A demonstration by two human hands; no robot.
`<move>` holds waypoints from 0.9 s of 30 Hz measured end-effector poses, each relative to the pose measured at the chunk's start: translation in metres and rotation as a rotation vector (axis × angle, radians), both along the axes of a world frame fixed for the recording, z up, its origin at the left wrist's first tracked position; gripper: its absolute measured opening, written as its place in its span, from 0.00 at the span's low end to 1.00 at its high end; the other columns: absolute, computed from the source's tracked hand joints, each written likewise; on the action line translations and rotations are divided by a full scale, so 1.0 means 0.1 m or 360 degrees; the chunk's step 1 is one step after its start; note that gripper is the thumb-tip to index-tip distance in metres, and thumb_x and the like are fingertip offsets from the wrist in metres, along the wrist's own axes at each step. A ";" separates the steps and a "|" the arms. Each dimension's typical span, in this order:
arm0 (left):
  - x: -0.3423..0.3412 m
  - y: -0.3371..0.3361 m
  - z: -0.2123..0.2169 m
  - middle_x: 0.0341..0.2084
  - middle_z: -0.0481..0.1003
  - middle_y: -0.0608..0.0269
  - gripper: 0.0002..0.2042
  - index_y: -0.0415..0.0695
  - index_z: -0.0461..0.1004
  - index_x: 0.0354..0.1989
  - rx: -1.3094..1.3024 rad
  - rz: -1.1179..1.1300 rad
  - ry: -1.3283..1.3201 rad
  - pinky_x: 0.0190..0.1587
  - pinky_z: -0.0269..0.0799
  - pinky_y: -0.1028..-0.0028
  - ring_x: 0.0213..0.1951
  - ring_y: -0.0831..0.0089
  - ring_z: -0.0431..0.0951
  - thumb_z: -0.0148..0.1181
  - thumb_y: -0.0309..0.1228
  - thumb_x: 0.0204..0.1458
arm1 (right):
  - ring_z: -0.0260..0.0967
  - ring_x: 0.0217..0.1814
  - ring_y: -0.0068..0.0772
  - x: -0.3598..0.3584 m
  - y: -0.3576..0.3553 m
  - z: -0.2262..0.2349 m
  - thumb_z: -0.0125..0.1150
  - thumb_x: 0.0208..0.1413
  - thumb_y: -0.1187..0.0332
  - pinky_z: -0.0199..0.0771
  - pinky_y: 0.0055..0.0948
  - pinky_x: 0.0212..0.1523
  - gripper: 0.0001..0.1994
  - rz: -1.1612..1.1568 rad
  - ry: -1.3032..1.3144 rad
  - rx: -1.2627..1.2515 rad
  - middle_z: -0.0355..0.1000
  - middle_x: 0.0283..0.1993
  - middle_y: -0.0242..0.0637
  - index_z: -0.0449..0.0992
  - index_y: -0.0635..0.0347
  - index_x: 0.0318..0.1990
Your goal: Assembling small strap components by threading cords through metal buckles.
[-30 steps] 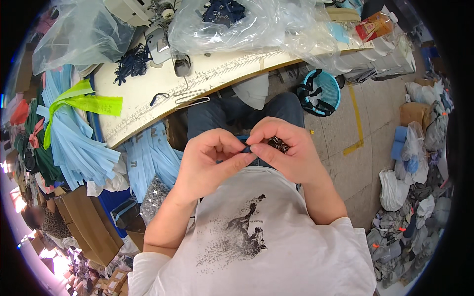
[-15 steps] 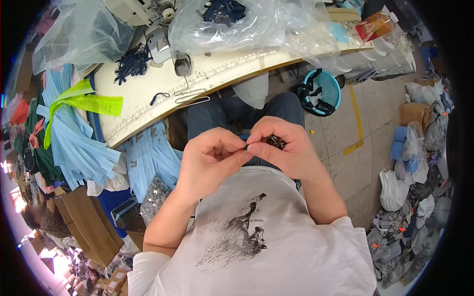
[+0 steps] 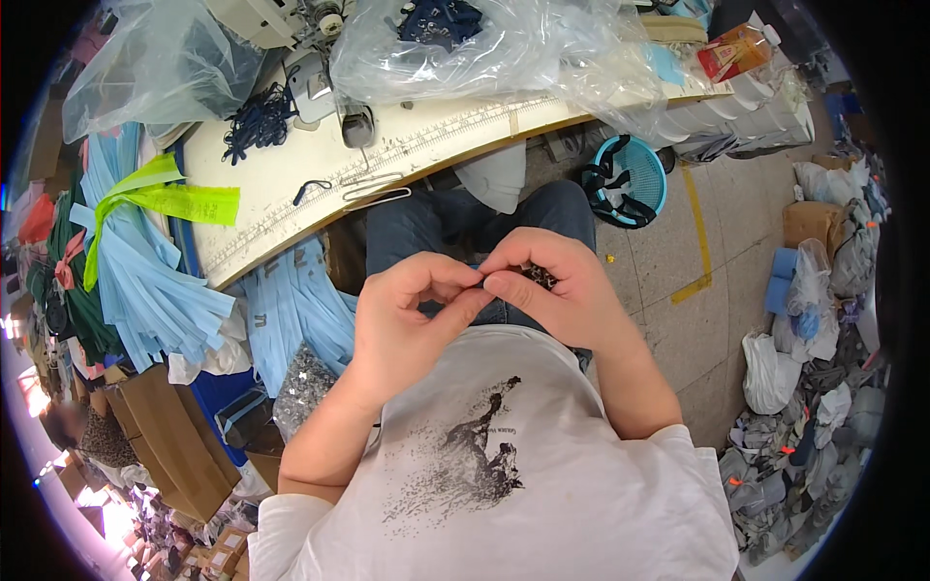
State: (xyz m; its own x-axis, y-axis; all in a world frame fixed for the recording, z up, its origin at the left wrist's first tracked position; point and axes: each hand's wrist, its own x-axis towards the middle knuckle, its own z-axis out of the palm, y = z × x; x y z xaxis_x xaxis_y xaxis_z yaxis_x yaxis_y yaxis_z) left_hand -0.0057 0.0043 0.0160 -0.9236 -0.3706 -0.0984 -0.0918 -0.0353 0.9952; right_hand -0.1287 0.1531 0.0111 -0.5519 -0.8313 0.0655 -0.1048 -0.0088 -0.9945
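Over the lap, just below the edge of the white worktable (image 3: pixel 291 184), both hands are brought together, fingertips touching.

Item 1, left hand (image 3: pixel 402 324): curled, thumb and forefinger pinched shut at the meeting point; what is pinched is too small to tell, though a sliver of blue shows there.

Item 2, right hand (image 3: pixel 557 290): cupped, forefinger and thumb pressed against those of the left; a cluster of small dark metal pieces (image 3: pixel 539 277) is held in the palm behind the fingers.

Item 3, jeans (image 3: pixel 436 228): dark blue, directly beneath both hands.

Item 4, worktable: a printed ruler strip along its near edge, a bent wire clip (image 3: pixel 373 186), a tangle of dark blue cord (image 3: pixel 254 124), clear plastic bags (image 3: pixel 484 48).

Item 5, stack of light blue fabric pieces (image 3: pixel 145 281), tied with a lime-green band (image 3: pixel 160 198), hung at the left.

Item 6, teal plastic basket (image 3: pixel 625 181) on the floor at the right.

Step in hand, as judged: a small part is being fitted or separated between the fingertips. The next move is judged to call for fine pinch control, the palm kept cupped so the loose pieces are not spilled.
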 end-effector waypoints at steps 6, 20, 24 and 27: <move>-0.02 0.01 0.07 0.31 0.76 0.63 0.11 0.36 0.75 0.37 -0.0507 -0.0035 -0.0098 0.36 0.73 0.80 0.33 0.78 0.77 0.65 0.15 0.45 | 0.67 0.30 0.15 0.05 0.00 0.04 0.61 0.57 0.72 0.67 0.18 0.29 0.04 -0.0090 -0.0124 -0.0046 0.72 0.31 0.29 0.76 0.64 0.35; 0.04 0.00 -0.03 0.38 0.76 0.56 0.12 0.32 0.74 0.42 0.0543 -0.0107 0.0345 0.40 0.75 0.78 0.37 0.74 0.78 0.59 0.10 0.48 | 0.52 0.20 0.08 0.08 0.00 0.04 0.54 0.63 0.66 0.47 0.13 0.16 0.07 -0.0187 -0.1227 -0.0182 0.64 0.25 0.23 0.72 0.61 0.38; 0.01 -0.02 -0.05 0.39 0.76 0.55 0.13 0.32 0.74 0.42 0.0350 -0.0048 0.0393 0.41 0.74 0.78 0.39 0.72 0.78 0.60 0.10 0.47 | 0.51 0.20 0.08 0.07 -0.03 0.10 0.53 0.64 0.65 0.46 0.13 0.16 0.08 -0.0174 -0.1243 -0.0086 0.62 0.24 0.22 0.71 0.60 0.36; -0.03 -0.04 -0.04 0.39 0.74 0.54 0.13 0.33 0.75 0.42 -0.0002 -0.0022 0.0488 0.42 0.74 0.77 0.40 0.71 0.77 0.60 0.10 0.47 | 0.51 0.19 0.08 0.06 -0.03 0.11 0.53 0.64 0.65 0.46 0.13 0.16 0.08 -0.0177 -0.1298 -0.0063 0.62 0.23 0.21 0.71 0.60 0.36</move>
